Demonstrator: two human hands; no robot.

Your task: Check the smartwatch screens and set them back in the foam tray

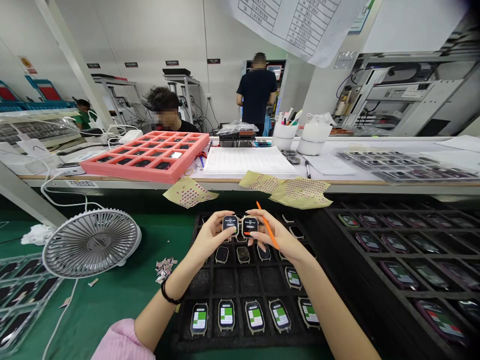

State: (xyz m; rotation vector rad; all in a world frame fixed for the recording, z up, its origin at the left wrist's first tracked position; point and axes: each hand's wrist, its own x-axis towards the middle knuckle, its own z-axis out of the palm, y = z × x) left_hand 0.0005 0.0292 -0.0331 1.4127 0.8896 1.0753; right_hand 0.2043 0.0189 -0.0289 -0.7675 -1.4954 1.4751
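Up front, five small watches [255,316] with green-and-white screens line the near edge of a black tray [236,282] on a green table [123,300]. Paper scraps [165,269] lie off the tray's left edge, while purple-rimmed watches [398,276] sit in a second dark tray past its right edge. Over the first tray's far half, a worker's hands hold two watches side by side, lit screens toward the camera: the left hand [214,231] grips the left watch [230,221], and the right hand [275,235] grips the right watch [250,223], with an orange stick [269,227] across its fingers. A gray fan [93,243] stands toward the table's left edge. Yellow sticker sheets [305,191] overhang the front edge of a raised shelf [228,186], which carries a pink foam tray [174,172] toward its left end and a white pot [284,134] of pens near its back edge. Beyond, one person [165,110] sits; another person [258,90] stands, back turned.
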